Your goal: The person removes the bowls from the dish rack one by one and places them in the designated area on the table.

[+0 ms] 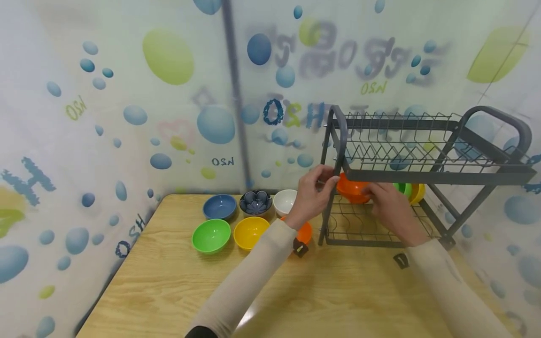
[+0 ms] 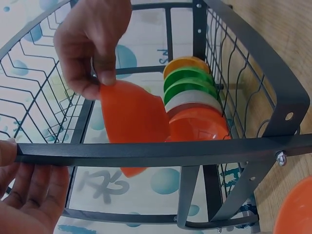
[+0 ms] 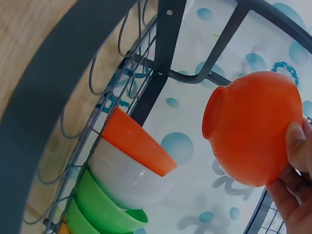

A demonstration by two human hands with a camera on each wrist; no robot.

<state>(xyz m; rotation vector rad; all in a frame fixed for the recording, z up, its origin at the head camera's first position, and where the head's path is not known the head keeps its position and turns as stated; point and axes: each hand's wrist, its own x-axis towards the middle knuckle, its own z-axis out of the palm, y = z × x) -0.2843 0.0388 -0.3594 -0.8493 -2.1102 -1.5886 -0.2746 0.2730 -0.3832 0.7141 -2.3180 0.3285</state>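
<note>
My right hand [image 1: 390,206] pinches an orange bowl [image 3: 258,126] by its rim, inside the lower tier of a dark metal dish rack [image 1: 439,177]. The bowl is tipped on its side, its round foot facing the right wrist camera. At the rack's left end, my left hand [image 2: 34,190] grips the dark frame bar, fingers on one side and thumb on the other. Beside the held bowl, a row of tilted bowls leans in the lower tier: an orange bowl [image 2: 200,124], a white bowl [image 3: 126,173], green bowls [image 3: 107,204] and a yellow bowl [image 2: 187,63].
Left of the rack on the wooden table [image 1: 169,291] stand a blue bowl [image 1: 220,207], a dark flower-shaped bowl [image 1: 255,203], a white bowl [image 1: 284,202], a green bowl [image 1: 211,236], a yellow bowl [image 1: 251,232] and an orange bowl [image 1: 304,232], partly behind my left sleeve. The upper wire tier overhangs my right hand.
</note>
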